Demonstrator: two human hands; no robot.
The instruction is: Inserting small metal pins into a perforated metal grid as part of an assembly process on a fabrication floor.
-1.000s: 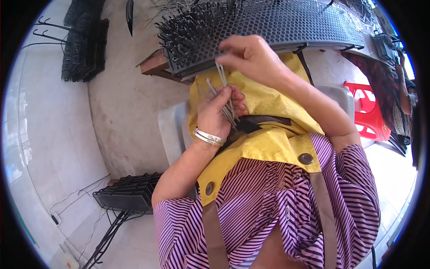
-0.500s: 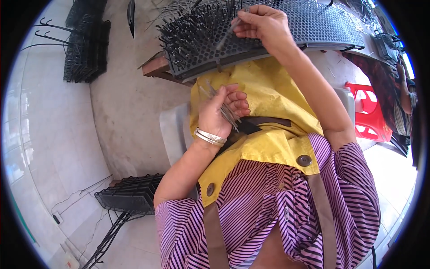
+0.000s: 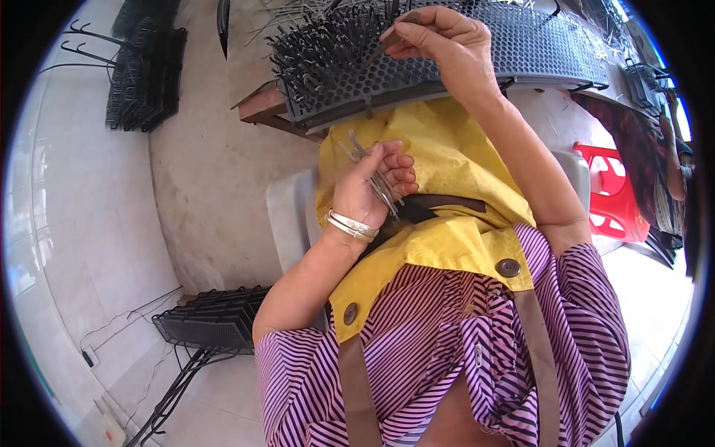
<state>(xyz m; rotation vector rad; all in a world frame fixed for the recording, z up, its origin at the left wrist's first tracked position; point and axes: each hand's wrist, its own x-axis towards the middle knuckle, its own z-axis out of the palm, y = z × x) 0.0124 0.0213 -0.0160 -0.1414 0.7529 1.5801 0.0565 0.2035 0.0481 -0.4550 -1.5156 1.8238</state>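
My left hand (image 3: 366, 179) is closed round a small bundle of thin grey metal rods (image 3: 383, 192), held above my yellow apron. Beyond it, my right hand (image 3: 454, 52) pinches a slim rod (image 3: 376, 54), blurred, which slants down toward a black perforated rack (image 3: 514, 45). Many dark rods with bent tips (image 3: 316, 56) stand in the holes on the rack's left part, just left of the pinched rod. Whether the pinched rod's lower end touches a hole, I cannot tell.
Loose thin rods (image 3: 287, 15) lie behind the rack. A brown wooden support (image 3: 262, 108) is under its left corner. Stacked black racks (image 3: 145, 82) stand at far left, others (image 3: 212, 320) at lower left. At right are a red plastic stool (image 3: 618, 197) and another person's arm (image 3: 674, 160).
My right hand has shifted slightly right and down, and the rod in it has moved with it over the rack. My left hand keeps its bundle, nearly unmoved.
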